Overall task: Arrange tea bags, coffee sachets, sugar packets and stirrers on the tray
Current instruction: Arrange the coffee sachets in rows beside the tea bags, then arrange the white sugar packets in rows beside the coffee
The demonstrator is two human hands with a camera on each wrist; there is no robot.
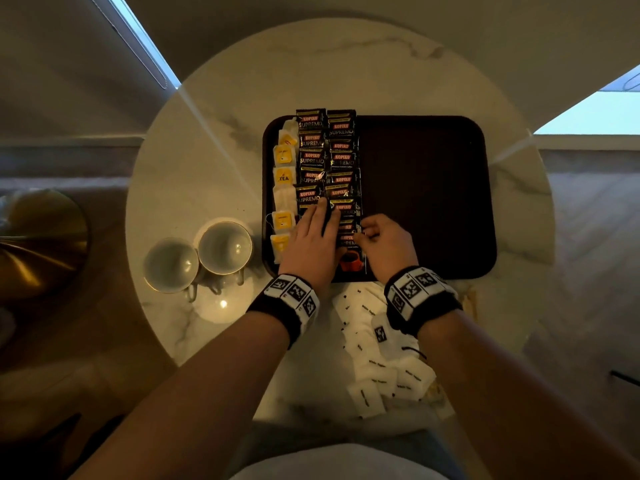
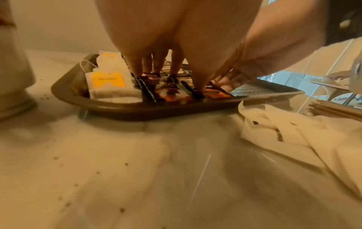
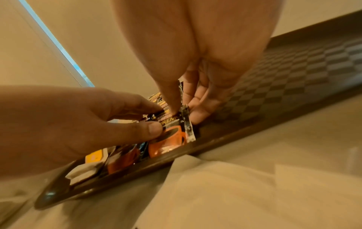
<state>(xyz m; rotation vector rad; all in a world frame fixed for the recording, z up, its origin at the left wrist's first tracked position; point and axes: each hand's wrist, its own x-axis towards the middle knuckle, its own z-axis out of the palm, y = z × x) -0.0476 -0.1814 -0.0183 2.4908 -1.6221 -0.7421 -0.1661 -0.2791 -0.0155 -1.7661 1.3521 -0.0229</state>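
Head view: coffee sachets (image 1: 327, 161) on tray (image 1: 426, 195) are pressed flat by left hand (image 1: 313, 242), fingers straight; nearest sachet (image 3: 172, 136) is pinched by right hand (image 1: 386, 247).

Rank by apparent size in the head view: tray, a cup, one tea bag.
1. tray
2. cup; its neighbour looks about equal
3. tea bag

tea bags (image 1: 284, 188): on tray (image 1: 426, 188), left edge
sachets (image 1: 327, 157): on tray, right of tea bags
sugar (image 1: 377, 368): on counter (image 1: 194, 161), before tray
cups (image 1: 204, 258): left of tray
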